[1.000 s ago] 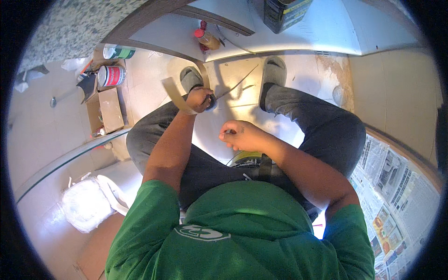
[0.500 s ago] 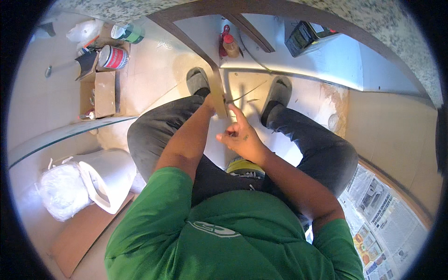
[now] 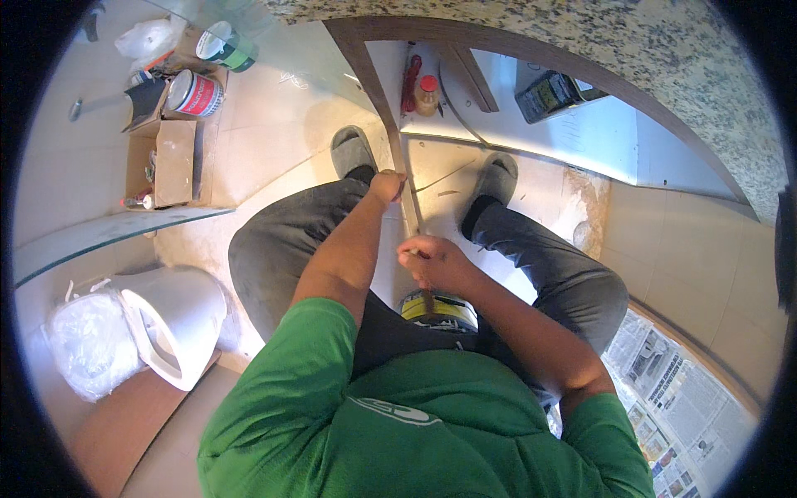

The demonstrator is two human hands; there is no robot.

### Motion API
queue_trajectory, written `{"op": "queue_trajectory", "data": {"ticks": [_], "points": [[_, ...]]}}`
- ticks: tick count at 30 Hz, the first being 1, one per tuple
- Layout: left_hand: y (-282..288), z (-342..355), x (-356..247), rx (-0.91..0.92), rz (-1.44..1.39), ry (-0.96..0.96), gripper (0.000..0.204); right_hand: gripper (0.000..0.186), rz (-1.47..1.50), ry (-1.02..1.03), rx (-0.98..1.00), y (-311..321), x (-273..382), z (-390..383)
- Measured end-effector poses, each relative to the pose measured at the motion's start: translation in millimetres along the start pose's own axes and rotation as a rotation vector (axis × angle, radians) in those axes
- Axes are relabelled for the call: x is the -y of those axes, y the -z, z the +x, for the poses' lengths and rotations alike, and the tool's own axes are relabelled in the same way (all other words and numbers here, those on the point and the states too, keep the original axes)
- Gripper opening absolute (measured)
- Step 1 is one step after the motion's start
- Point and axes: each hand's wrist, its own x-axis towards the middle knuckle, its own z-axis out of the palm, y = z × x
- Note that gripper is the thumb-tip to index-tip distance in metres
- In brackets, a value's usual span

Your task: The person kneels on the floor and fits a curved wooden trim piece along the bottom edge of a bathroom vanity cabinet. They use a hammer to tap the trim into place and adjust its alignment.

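Note:
My left hand is closed around the side of a narrow wooden strip, which runs from the brown cabinet frame down toward me. At the strip's near end, my right hand is closed in a fist, thumb side toward the left. A thin brown piece sticks out below that fist; whether it belongs to the strip or is separate, I cannot tell. Under the right hand, between my legs, sits a round yellow-and-dark container, partly covered by my arm.
A red-capped bottle and a dark tin stand in the cabinet beneath the speckled countertop. At left are a cardboard box, a paint can, a glass edge and a white toilet. Newspaper lies at right.
My right hand has closed from a pointing pose and moved slightly lower. The left hand remains on the strip. The view has shifted, showing more of the strip and the yellow container.

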Motion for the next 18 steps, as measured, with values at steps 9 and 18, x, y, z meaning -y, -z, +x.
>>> {"op": "queue_trajectory", "data": {"ticks": [9, 18], "points": [[13.0, 2.2, -24.4, -0.116, -0.181, -0.005, 0.047, 0.026, 0.112, -0.138, -0.342, 64.5, -48.0, -138.2], [4.8, 13.8, -49.5, -0.127, -0.231, -0.252, 0.028, 0.016, -0.689, 0.103, -1.15, 138.7, -63.5, -250.2]]}}
